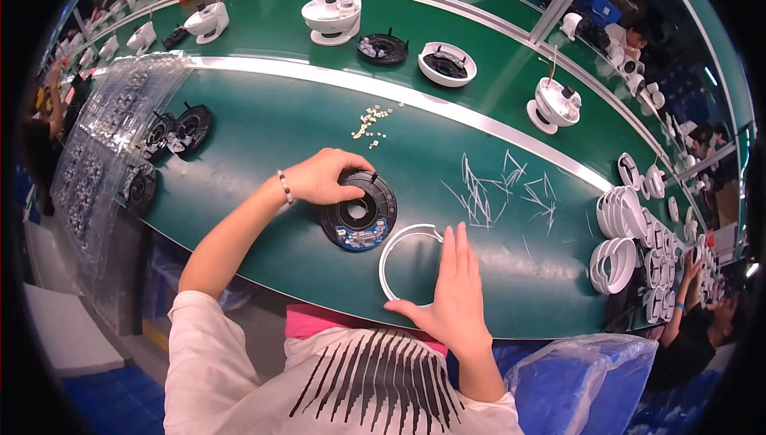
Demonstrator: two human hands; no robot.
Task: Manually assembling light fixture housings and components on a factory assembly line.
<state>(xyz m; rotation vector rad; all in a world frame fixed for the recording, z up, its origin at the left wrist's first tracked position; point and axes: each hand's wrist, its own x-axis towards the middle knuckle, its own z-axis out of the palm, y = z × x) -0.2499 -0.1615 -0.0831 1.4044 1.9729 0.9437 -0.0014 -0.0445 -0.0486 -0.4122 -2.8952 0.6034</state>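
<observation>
Head view: left hand (323, 176) pinches the far left part of a black disc (381, 213) between thumb and curled fingers; a blue circuit board (363, 236) shows on the disc's near side. Right hand (456, 299), thumb spread from straight fingers, spans a white ring (383, 267) near the bench edge, hiding its right side; firm grip cannot be told. Beyond: small yellowish pieces (369, 122). To the right: thin white strips (476, 196), then white shells (613, 263).

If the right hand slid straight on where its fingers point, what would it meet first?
Probably the thin white strips scattered on the green tabletop, though the right hand may sit higher.
</observation>
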